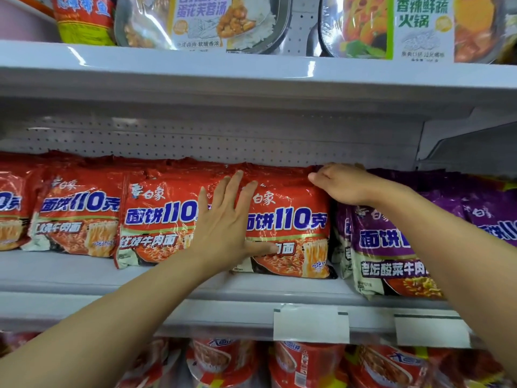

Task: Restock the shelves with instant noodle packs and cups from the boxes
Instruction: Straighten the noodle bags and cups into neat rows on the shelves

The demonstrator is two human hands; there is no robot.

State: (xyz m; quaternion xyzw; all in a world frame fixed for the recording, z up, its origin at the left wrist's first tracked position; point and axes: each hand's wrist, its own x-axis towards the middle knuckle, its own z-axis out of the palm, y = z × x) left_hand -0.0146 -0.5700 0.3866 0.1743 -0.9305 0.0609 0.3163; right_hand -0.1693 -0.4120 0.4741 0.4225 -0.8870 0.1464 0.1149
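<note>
While both arms reach to the middle shelf (pixel 84 278), the scene reads so:
Left hand (pixel 226 222): fingers straight and spread, palm pressed flat on the front of the rightmost red noodle pack (pixel 291 219).
Right hand (pixel 340 184): fingers curled over that pack's top right corner, gripping it.
Red noodle pack: upright on the shelf, last in the red row, touching the purple noodle packs (pixel 391 247) on its right.
Below: red noodle cups (pixel 307 362).
</note>
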